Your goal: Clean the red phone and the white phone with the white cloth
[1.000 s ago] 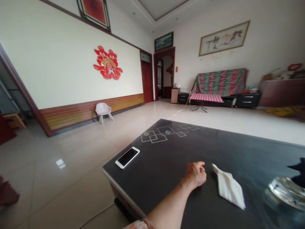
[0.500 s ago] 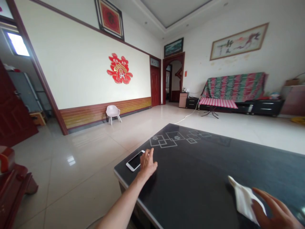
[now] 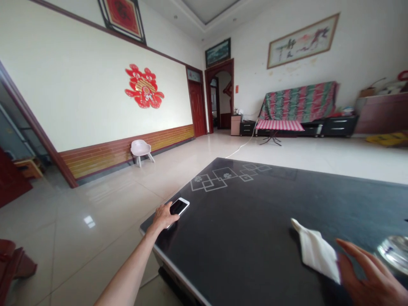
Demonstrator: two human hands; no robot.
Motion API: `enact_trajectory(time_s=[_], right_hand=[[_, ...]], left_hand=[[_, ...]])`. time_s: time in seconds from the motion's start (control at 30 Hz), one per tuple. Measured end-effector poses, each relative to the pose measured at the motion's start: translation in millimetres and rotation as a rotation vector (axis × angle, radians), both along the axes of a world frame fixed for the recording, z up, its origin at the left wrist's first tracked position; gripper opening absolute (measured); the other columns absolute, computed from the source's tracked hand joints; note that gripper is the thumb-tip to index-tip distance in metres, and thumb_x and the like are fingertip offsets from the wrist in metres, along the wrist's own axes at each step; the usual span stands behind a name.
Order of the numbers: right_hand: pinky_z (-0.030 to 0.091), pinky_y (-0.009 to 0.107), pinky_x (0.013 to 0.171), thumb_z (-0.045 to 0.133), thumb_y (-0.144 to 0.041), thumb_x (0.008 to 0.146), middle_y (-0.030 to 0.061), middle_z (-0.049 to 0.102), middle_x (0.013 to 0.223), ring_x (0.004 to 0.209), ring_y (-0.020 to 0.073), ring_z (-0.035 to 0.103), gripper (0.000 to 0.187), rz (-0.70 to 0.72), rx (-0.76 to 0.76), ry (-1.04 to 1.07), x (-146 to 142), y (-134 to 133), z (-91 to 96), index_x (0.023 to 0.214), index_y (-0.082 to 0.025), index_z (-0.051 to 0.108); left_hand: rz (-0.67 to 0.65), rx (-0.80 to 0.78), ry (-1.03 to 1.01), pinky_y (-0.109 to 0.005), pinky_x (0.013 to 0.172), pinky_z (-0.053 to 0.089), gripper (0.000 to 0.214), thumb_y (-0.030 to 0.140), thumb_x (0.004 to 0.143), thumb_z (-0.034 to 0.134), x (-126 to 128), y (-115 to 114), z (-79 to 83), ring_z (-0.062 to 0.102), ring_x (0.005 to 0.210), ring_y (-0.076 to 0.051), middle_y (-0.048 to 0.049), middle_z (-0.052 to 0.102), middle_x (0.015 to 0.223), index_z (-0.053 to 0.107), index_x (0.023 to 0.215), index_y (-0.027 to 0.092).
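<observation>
My left hand (image 3: 165,216) is at the near-left end of a white smartphone (image 3: 179,207) with a dark screen. Its thumb and fingers close on the phone's two sides, and the phone lies near the left edge of the black table (image 3: 242,238). At the lower right, my right hand (image 3: 366,267) has its index finger and thumb apart. A crumpled white cloth (image 3: 318,250) lies just left of that hand, its right edge by the thumb. Whether the thumb touches the cloth is hard to tell.
A shiny metal object (image 3: 395,253) stands on the table beyond my right hand. A small pale chair (image 3: 141,149) stands by the left wall. Farther back are a pink striped folding table (image 3: 280,126) and a cloth-draped item (image 3: 299,102) on black drawers.
My left hand has moved from the phone's right side to its near-left end. My right hand has shifted right relative to the cloth. The view has turned slightly right.
</observation>
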State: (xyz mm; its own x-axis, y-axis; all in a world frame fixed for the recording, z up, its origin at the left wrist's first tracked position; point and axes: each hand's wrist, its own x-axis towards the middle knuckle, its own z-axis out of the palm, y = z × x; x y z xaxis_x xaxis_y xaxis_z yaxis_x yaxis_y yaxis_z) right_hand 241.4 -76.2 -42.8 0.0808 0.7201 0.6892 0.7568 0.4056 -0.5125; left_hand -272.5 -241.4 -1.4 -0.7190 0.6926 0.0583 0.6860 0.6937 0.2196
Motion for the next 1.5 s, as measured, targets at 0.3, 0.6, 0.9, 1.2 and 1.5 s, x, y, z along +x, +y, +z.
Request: enact_trajectory(time_s=[0.3,0.6,0.9,1.2,1.5], right_hand=[[0.047,0.033,0.055,0.041,-0.042,0.076,0.0060,0.068,0.099,0.074,0.0232,0.066,0.034,-0.008,0.077,-0.169,-7,-7,17.2,0.100,-0.028,0.061],[0.051,0.030,0.070,0.041,-0.032,0.082,0.0058,0.067,0.103,0.083,0.0207,0.066,0.029,0.086,0.031,-0.134,-13,-8,13.3,0.099,-0.022,0.063],[0.049,0.036,0.082,0.040,-0.026,0.083,0.0078,0.064,0.109,0.094,0.0222,0.062,0.031,0.076,-0.113,-0.106,-10,-10,14.8,0.103,-0.020,0.062],[0.048,0.034,0.083,0.038,-0.022,0.083,0.0074,0.063,0.109,0.095,0.0214,0.060,0.032,0.006,-0.179,-0.128,-8,-8,13.8,0.105,-0.018,0.062],[0.040,0.043,0.089,0.042,-0.031,0.087,0.0100,0.066,0.105,0.098,0.0271,0.057,0.031,-0.127,-0.226,-0.307,-5,-9,17.5,0.100,-0.016,0.065]], left_hand=[[-0.092,0.015,0.084,-0.037,0.092,0.038,0.082,0.039,0.061,0.064,10,3,15.9,0.050,0.113,-0.033,-0.0133,0.057,0.114,0.040,0.136,0.015],[-0.533,0.120,0.015,-0.031,0.094,0.037,0.082,0.033,0.059,0.064,142,53,2.5,0.049,0.106,-0.026,-0.0085,0.054,0.110,0.041,0.136,0.017],[-0.796,0.153,-0.081,-0.036,0.092,0.038,0.087,0.039,0.057,0.064,258,110,3.1,0.049,0.103,-0.031,-0.0127,0.053,0.107,0.041,0.137,0.015],[-0.806,0.119,-0.120,-0.039,0.086,0.039,0.087,0.047,0.058,0.064,287,126,0.7,0.049,0.103,-0.033,-0.0135,0.053,0.110,0.041,0.137,0.020],[-0.800,0.158,-0.158,-0.038,0.084,0.038,0.082,0.051,0.060,0.064,285,121,-6.8,0.049,0.101,-0.033,-0.0123,0.054,0.107,0.044,0.135,0.024]])
